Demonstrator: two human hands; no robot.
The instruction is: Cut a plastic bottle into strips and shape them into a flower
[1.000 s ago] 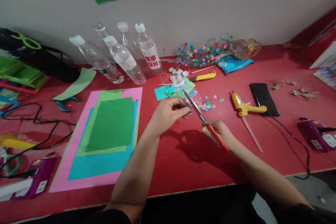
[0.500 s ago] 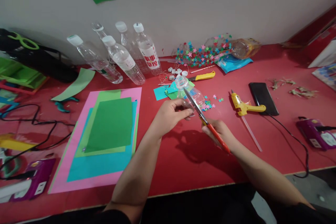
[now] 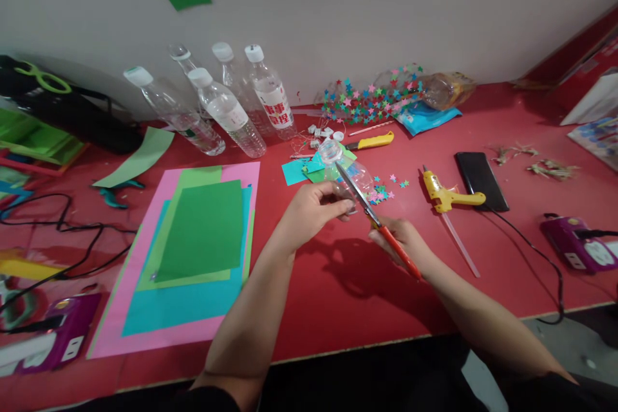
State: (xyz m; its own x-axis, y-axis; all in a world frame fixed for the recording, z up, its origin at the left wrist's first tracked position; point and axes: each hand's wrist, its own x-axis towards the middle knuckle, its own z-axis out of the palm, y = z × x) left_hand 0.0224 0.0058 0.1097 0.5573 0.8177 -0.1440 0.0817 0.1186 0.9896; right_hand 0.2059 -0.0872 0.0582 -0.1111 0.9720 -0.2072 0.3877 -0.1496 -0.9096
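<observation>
A clear plastic bottle top (image 3: 356,170), its neck tilted away from me, is pinched at the near edge by my left hand (image 3: 316,211). My right hand (image 3: 400,241) is closed round the red handles of a pair of scissors (image 3: 371,211). Their metal blades point up and to the left, across the clear plastic. Whether the blades are cutting into it I cannot tell. Behind the bottle top lie pieces of blue and green paper (image 3: 295,171), and small star confetti (image 3: 381,192) is scattered to its right.
Several plastic bottles (image 3: 232,117) stand by the wall. Stacked coloured paper (image 3: 203,232) lies left. A yellow utility knife (image 3: 376,141) is behind my hands; a yellow glue gun (image 3: 447,196) and black phone (image 3: 481,180) lie right. Purple power strips (image 3: 577,241) sit at the sides.
Hardly anything differs. Both hands keep the same hold on the bottle top and the scissors, while the whole view has shifted very slightly.
</observation>
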